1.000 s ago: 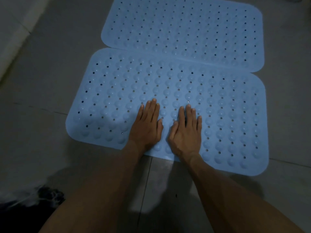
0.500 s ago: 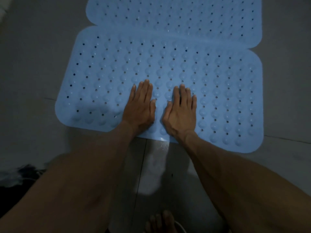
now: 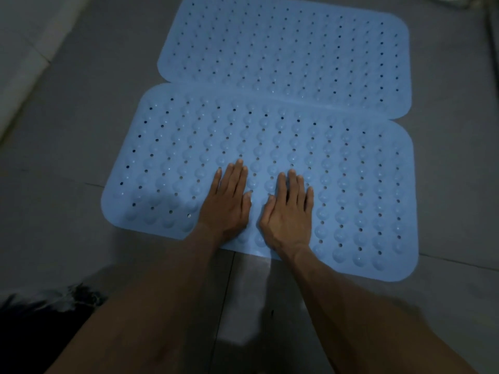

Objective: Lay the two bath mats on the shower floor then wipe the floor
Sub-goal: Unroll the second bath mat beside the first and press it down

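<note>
Two light blue rubber bath mats with holes and round bumps lie flat on the grey tiled shower floor (image 3: pixel 67 130). The near mat (image 3: pixel 351 184) slightly overlaps the long edge of the far mat (image 3: pixel 283 49). My left hand (image 3: pixel 226 203) and my right hand (image 3: pixel 289 211) rest palm down, side by side, on the near mat close to its front edge. Fingers are stretched out flat and hold nothing.
A pale raised ledge or wall base (image 3: pixel 24 58) runs along the left. A dark cloth-like shape with white patches (image 3: pixel 48 306) lies at the lower left. Tile joints (image 3: pixel 224 292) cross the floor in front of the mats.
Only the camera view shifted down then back up; both hands have stayed pressed flat at the same spot on the near mat.
</note>
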A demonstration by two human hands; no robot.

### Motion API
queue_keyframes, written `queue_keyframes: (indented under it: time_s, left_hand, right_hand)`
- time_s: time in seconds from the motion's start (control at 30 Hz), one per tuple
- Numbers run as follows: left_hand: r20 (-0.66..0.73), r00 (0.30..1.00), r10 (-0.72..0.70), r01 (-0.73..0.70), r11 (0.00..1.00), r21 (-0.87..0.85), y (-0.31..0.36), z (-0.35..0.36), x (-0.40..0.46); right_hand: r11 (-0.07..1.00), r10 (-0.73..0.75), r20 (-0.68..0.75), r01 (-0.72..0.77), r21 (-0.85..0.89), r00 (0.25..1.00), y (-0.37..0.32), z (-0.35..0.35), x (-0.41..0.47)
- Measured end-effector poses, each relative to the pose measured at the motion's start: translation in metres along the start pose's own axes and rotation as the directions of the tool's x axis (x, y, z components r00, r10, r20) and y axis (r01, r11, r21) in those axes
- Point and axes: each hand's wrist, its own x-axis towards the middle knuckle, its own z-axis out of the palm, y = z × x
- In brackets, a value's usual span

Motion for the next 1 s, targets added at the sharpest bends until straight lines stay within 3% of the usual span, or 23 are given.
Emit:
queue_keyframes:
  time_s: [0.2,0.43,0.53,0.67,0.83,1.0]
  left_hand:
    - [0.111,0.994,0.015,-0.018,0.999,0.034,0.001,-0.013,0.008]
    - [0.212,0.959,0.186,-0.194,0.981,0.020,-0.020,-0.067,0.062]
    - [0.261,0.962,0.087,-0.093,0.996,0.009,-0.028,-0.096,0.083]
    - [0.282,0.959,0.000,-0.013,0.999,0.046,-0.035,-0.124,0.096]
    - [0.455,0.884,-0.104,0.108,0.994,0.018,-0.029,-0.140,0.110]
    - [0.498,0.856,-0.141,0.163,0.987,-0.001,0.002,-0.143,0.133]
  right_hand:
    - [0.999,0.003,0.038,-0.005,0.034,0.999,-0.004,-0.012,0.001]
    - [0.996,-0.078,0.066,0.075,0.053,0.995,0.011,-0.050,0.044]
    - [0.997,-0.072,0.201,0.078,-0.022,0.977,0.016,-0.081,0.078]
    - [0.997,-0.031,0.263,0.049,-0.060,0.964,0.011,-0.125,0.114]
    - [0.994,-0.037,0.334,0.068,-0.084,0.942,-0.002,-0.165,0.144]
    - [0.991,-0.047,0.478,0.102,-0.090,0.877,0.005,-0.187,0.171]
